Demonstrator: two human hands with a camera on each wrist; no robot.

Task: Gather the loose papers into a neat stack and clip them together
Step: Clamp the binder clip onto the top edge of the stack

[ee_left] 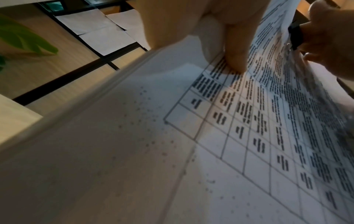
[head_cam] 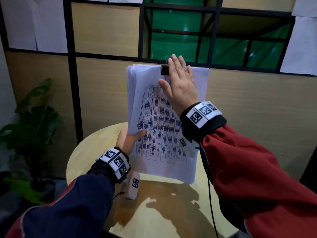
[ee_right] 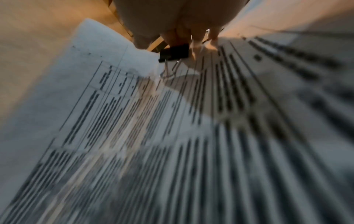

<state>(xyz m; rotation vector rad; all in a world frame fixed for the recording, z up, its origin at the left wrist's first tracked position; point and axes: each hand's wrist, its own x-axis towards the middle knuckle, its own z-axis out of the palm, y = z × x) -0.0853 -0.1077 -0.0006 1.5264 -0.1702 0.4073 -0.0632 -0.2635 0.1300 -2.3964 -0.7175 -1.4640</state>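
A thick stack of white papers (head_cam: 159,127) with a printed table on top stands tilted up above the round table (head_cam: 82,162). A black binder clip (head_cam: 165,69) (ee_right: 175,52) sits on the stack's top edge, one wire handle sticking up. My left hand (head_cam: 128,140) grips the stack's lower left edge, thumb (ee_left: 234,50) on the printed face. My right hand (head_cam: 180,83) lies flat with straight fingers on the upper part of the top sheet, partly covering the clip. The papers' left edges fan slightly.
A small white device (head_cam: 133,184) with a marker lies on the round wooden table under the stack. A green plant (head_cam: 32,121) stands at the left. Wooden wall panels with black frames and taped sheets (head_cam: 34,23) rise behind.
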